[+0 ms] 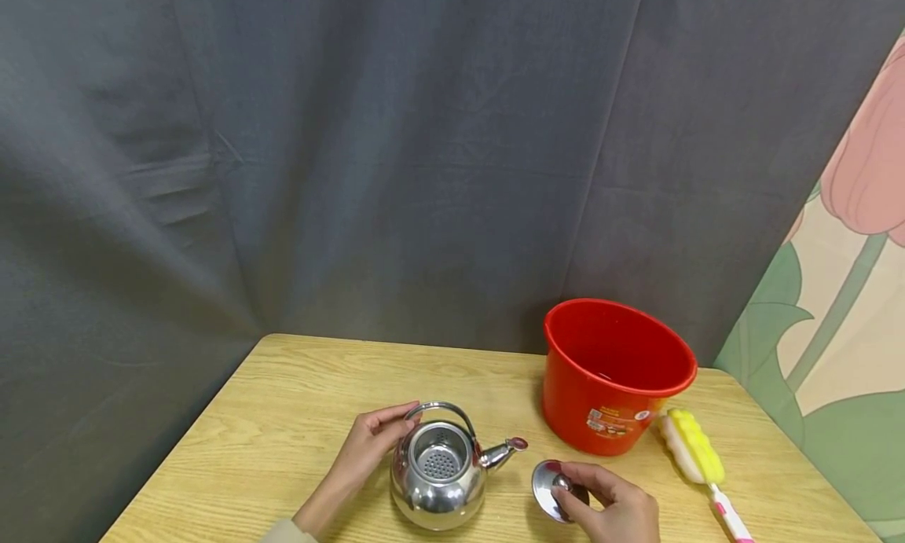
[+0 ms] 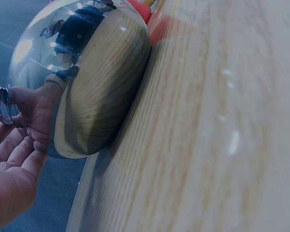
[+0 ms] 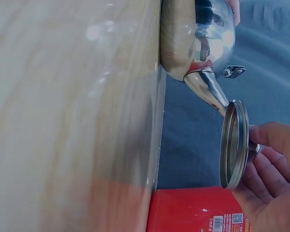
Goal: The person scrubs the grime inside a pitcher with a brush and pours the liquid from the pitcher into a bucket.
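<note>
A shiny steel kettle stands upright on the table without its lid, its spout pointing right. Inside the round opening sits a perforated strainer. My left hand is at the kettle's left side, with thumb and forefinger at the foot of the raised handle. In the left wrist view the fingers of that hand lie beside the kettle's mirrored wall. My right hand pinches the knob of the round steel lid, held tilted to the right of the spout. The right wrist view shows the lid's rimmed underside.
A red plastic bucket stands at the back right of the wooden table. To its right lies a brush with a yellow and white sponge head and a white and pink handle. A grey curtain hangs behind.
</note>
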A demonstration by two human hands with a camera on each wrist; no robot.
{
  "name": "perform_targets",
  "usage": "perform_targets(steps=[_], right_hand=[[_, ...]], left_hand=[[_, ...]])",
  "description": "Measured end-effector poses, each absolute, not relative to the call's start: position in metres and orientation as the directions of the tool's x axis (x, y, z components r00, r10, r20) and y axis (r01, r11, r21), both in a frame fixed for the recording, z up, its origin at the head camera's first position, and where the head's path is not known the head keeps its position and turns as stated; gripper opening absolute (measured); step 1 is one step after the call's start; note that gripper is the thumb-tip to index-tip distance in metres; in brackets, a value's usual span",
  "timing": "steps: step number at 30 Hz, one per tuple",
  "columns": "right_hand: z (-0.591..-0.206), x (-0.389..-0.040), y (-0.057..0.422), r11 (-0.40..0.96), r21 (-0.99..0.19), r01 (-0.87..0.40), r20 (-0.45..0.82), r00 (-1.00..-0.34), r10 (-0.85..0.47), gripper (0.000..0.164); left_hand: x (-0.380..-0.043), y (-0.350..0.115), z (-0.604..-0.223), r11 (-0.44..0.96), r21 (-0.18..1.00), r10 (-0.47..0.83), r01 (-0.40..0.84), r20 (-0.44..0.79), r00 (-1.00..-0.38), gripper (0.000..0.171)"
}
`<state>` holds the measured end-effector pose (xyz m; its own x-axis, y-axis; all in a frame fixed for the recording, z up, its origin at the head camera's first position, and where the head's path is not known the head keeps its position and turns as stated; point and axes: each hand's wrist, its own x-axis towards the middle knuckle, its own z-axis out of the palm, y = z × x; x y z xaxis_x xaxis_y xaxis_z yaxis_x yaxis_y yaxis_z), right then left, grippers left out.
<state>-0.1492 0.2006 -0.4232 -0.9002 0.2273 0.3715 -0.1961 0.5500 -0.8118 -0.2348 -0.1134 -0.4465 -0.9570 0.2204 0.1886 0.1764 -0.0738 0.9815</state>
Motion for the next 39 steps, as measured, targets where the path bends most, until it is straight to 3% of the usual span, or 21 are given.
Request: perform_targets(steps=[4, 11, 20, 27, 39], right_hand=[[-0.422, -0.149, 0.203, 0.559, -0.812, -0.168, 0.34, -0.914, 0.22, 0.024], [-0.42, -0.152, 0.211, 0.539, -0.842, -0.011, 0.154, -0.963, 0.221, 0.025], [-0.424, -0.155, 0.218, 0.51, -0.857, 0.069, 0.049, -0.976, 0.214, 0.029], [-0.426, -0.157, 0.22, 0.49, -0.869, 0.063, 0.032, -0.982, 0.185, 0.029], [-0.432, -0.161, 0.234, 0.483, -0.875, 0.026, -0.037, -0.999, -0.014, 0.033]], left_hand=[[-0.235, -0.114, -0.446, -0.065, 0.983, 0.219, 0.172, 0.183, -0.959, 0.041], [-0.235, -0.115, -0.445, -0.053, 0.984, 0.226, 0.173, 0.18, -0.957, 0.041], [-0.235, -0.115, -0.445, -0.068, 0.984, 0.233, 0.166, 0.178, -0.956, 0.042], [-0.234, -0.115, -0.444, -0.069, 0.984, 0.241, 0.167, 0.179, -0.954, 0.042], [-0.234, -0.115, -0.444, -0.056, 0.985, 0.236, 0.166, 0.175, -0.956, 0.042]])
